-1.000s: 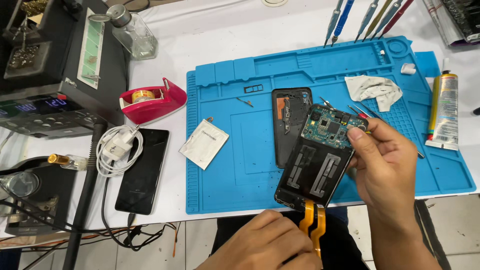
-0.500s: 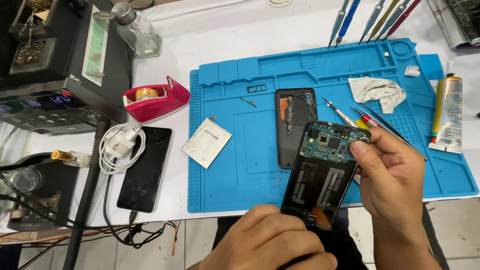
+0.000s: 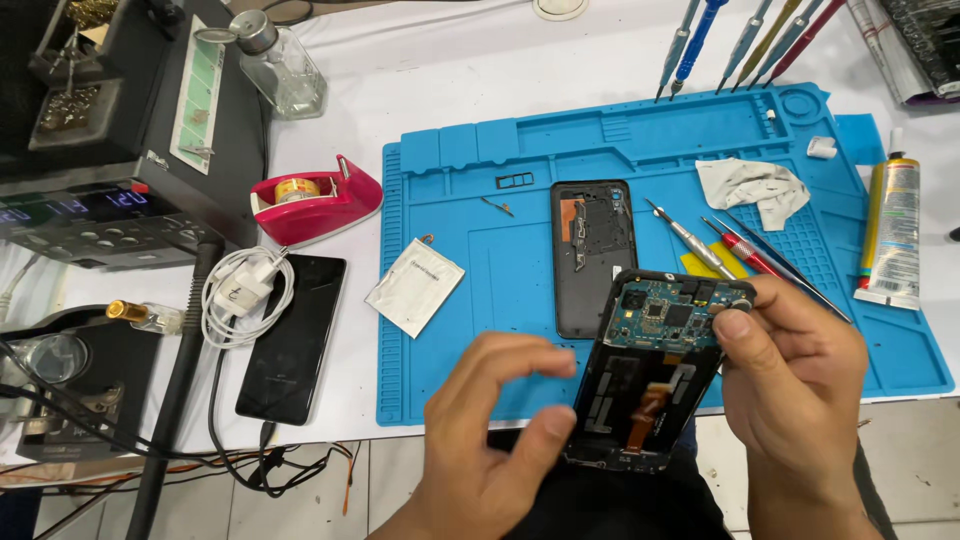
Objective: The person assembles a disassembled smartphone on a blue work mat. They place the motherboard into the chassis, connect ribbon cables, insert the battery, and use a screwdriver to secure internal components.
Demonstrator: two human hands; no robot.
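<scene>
Opened phone (image 3: 650, 380) hangs over blue mat (image 3: 460, 300) front edge. Right hand (image 3: 800, 390) fingers clamp its top; left hand (image 3: 490, 440) fingers spread, thumb touching bottom edge.

Both the left hand (image 3: 480, 440) and the right hand (image 3: 800, 385) are bare: no gloves, rings, watch or sleeves show, and the fingernails are short.
</scene>
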